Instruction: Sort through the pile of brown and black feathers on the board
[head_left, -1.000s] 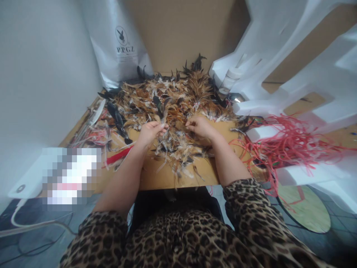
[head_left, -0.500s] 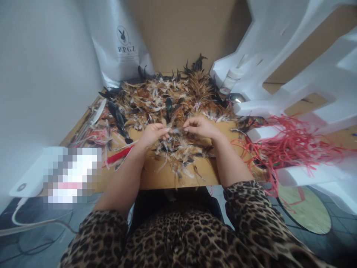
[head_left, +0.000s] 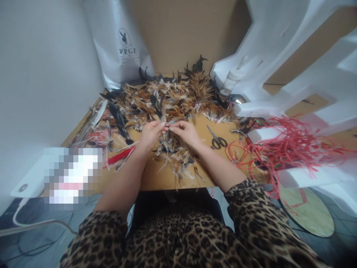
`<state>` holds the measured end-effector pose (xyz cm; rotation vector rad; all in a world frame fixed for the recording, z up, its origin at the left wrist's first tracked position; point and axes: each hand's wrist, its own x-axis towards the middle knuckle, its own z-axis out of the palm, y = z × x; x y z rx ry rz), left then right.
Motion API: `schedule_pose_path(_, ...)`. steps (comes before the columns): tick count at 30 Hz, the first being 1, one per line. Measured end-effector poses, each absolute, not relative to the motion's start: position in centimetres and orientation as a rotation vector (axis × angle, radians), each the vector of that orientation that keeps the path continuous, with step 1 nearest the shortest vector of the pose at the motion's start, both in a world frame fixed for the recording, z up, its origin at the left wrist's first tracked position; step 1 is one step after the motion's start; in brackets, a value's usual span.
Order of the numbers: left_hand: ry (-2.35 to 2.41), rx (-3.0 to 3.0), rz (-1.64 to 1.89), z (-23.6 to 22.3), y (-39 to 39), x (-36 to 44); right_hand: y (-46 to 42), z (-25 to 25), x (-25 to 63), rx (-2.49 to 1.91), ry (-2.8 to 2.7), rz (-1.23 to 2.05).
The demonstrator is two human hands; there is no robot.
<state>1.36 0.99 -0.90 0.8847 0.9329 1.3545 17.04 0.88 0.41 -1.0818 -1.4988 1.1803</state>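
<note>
My left hand (head_left: 153, 132) is closed in a pinch on a small bunch of feathers (head_left: 157, 104), dark and brown, whose tips point up and away from me. Right beside it my right hand (head_left: 184, 131) pinches at the lower end of the same bunch, fingertips almost touching the left ones. A pale greyish feather shows just above the right fingers; the exact spot gripped is hidden. Under both hands lies a loose heap of brown and white feathers (head_left: 178, 158). Black-handled scissors (head_left: 218, 141) rest to the right of my right hand.
A large spread of brown feathers (head_left: 145, 93) covers the back of the table (head_left: 164, 182). Red strands (head_left: 295, 149) hang over white foam pieces (head_left: 259, 134) at right. At left are a red strip (head_left: 119, 156), a white device (head_left: 36, 175) and a silver bag (head_left: 119, 41).
My right hand has moved left to meet the left hand, uncovering the scissors. The dark feathers in my left hand have tilted leftward. The left hand has barely moved.
</note>
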Motion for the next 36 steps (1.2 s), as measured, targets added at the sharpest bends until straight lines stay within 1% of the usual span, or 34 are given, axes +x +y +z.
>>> schedule_pose_path(5, 0.954, 0.929, 1.303, -0.9, 0.8, 1.6, 1.8, -1.7, 16.2, -1.067, -1.285, 1.158)
schedule_pose_path(11, 0.922, 0.979, 1.266, -1.0, 0.7, 1.5, 1.8, -1.5, 16.0, -1.099, -1.188, 1.192)
schedule_pose_path(19, 0.9, 0.908, 1.09, -1.1, 0.7, 1.0, 1.8, 0.6, 18.0, -1.114, -1.498, 1.1)
schedule_pose_path(26, 0.934, 0.962, 0.989, -0.8, 0.3, 1.3, 2.2, 0.4, 18.5, -1.098, -1.697, 0.968)
schedule_pose_path(31, 0.931, 1.038, 0.965, -1.2, 0.4, 1.3, 2.0, 0.3, 18.3, -1.034, -1.745, 0.991)
schedule_pose_path(36, 0.946, 1.088, 0.984, -1.4, 0.5, 1.3, 1.7, 0.7, 18.1, -1.035, -1.661, 1.07)
